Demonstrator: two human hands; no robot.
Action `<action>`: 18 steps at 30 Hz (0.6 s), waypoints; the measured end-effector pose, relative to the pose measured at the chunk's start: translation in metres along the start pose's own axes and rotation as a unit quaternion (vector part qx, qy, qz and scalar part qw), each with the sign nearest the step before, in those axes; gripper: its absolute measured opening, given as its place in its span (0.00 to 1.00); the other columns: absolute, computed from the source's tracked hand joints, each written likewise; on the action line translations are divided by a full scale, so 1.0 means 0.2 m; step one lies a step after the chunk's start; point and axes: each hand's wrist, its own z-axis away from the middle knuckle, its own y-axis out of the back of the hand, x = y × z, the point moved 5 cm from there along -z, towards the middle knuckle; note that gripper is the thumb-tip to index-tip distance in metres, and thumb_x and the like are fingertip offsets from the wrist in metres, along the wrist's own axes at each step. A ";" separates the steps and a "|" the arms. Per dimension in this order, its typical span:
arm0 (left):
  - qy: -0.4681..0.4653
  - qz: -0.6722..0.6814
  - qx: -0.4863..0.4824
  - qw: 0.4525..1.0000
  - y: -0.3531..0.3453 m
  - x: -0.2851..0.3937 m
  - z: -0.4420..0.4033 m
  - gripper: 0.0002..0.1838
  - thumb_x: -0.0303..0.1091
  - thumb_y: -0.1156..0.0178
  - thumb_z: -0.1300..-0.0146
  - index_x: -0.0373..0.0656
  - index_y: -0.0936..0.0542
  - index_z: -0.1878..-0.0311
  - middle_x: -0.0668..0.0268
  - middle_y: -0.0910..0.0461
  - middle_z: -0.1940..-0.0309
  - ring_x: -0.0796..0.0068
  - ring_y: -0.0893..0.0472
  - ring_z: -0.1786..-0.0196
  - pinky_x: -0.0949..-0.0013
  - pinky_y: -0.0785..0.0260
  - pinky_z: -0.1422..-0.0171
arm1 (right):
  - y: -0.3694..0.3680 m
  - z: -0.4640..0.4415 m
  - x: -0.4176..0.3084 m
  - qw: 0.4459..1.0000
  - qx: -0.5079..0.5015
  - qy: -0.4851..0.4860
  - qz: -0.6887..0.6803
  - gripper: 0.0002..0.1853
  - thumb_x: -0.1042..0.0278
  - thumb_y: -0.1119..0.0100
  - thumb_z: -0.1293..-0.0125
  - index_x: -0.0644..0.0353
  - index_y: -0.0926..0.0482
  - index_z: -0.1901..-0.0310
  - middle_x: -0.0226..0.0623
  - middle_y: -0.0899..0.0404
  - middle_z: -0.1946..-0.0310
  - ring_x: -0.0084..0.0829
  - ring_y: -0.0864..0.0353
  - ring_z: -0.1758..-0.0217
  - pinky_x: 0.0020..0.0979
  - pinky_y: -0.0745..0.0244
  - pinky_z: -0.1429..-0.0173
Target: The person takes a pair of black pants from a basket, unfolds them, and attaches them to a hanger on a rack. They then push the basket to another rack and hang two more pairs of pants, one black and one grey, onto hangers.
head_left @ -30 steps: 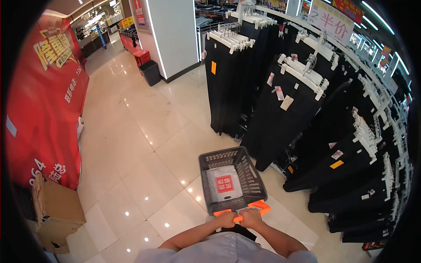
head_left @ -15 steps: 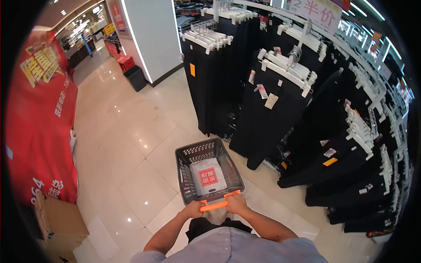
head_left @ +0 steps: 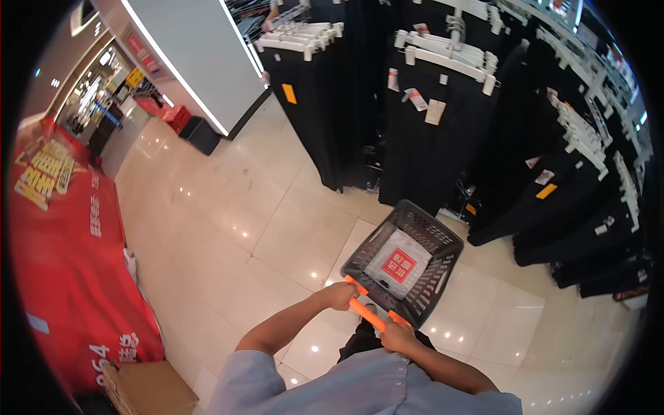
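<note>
My left hand is wrapped round the left end of an orange handle. Round its right end closes my right hand. The handle belongs to a dark grey shopping cart with a perforated basket, angled to the front right of me. On the basket's floor lies a flat whitish sheet or bag with a red printed square. Beyond the basket's far end hang black trousers on white clip hangers, with paper tags on them.
More black trousers hang along a curved rack on the right. A red printed banner and a cardboard box stand at left. A grey pillar and dark bin are ahead. The tiled floor is glossy.
The cart has swung to the right, its far end now pointing at the trouser rack. Both hands have kept their hold, the left moving forward and the right closer to my body.
</note>
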 end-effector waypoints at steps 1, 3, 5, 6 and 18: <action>-0.001 -0.020 -0.027 0.999 0.01 0.01 -0.08 0.09 0.22 0.45 0.61 0.38 0.22 0.71 0.52 0.22 0.66 0.51 0.22 0.57 0.56 0.29 0.53 | 0.02 0.02 0.00 1.000 0.011 -0.020 -0.016 0.24 0.58 0.42 0.40 0.67 0.32 0.50 0.49 0.18 0.62 0.47 0.18 0.54 0.46 0.26 0.48; -0.071 -0.053 -0.040 0.995 -0.01 0.05 -0.24 0.11 0.22 0.45 0.60 0.39 0.21 0.69 0.52 0.21 0.66 0.52 0.21 0.57 0.57 0.28 0.53 | 0.03 0.09 0.06 0.996 0.008 -0.073 -0.059 0.26 0.56 0.43 0.40 0.67 0.31 0.46 0.52 0.20 0.55 0.47 0.20 0.49 0.44 0.28 0.43; -0.112 -0.083 -0.062 0.988 -0.03 0.14 -0.42 0.12 0.22 0.45 0.59 0.40 0.19 0.68 0.52 0.20 0.66 0.52 0.21 0.56 0.57 0.28 0.53 | 0.02 0.13 0.18 0.990 0.032 -0.106 -0.083 0.27 0.56 0.43 0.41 0.67 0.32 0.46 0.52 0.20 0.55 0.48 0.21 0.49 0.43 0.28 0.43; -0.115 -0.096 -0.077 0.986 -0.04 0.20 -0.51 0.12 0.22 0.44 0.59 0.40 0.19 0.67 0.52 0.20 0.65 0.53 0.20 0.56 0.57 0.27 0.53 | 0.03 0.17 0.22 0.987 0.055 -0.114 -0.104 0.27 0.56 0.44 0.41 0.67 0.32 0.45 0.52 0.21 0.55 0.49 0.21 0.49 0.43 0.28 0.43; -0.193 -0.248 -0.174 0.933 -0.37 1.26 -1.46 0.13 0.27 0.41 0.55 0.47 0.16 0.64 0.56 0.18 0.64 0.56 0.19 0.55 0.57 0.26 0.53 | 0.03 0.73 1.11 0.887 0.246 -0.288 -0.265 0.22 0.59 0.41 0.45 0.64 0.29 0.53 0.55 0.20 0.61 0.53 0.19 0.55 0.48 0.26 0.49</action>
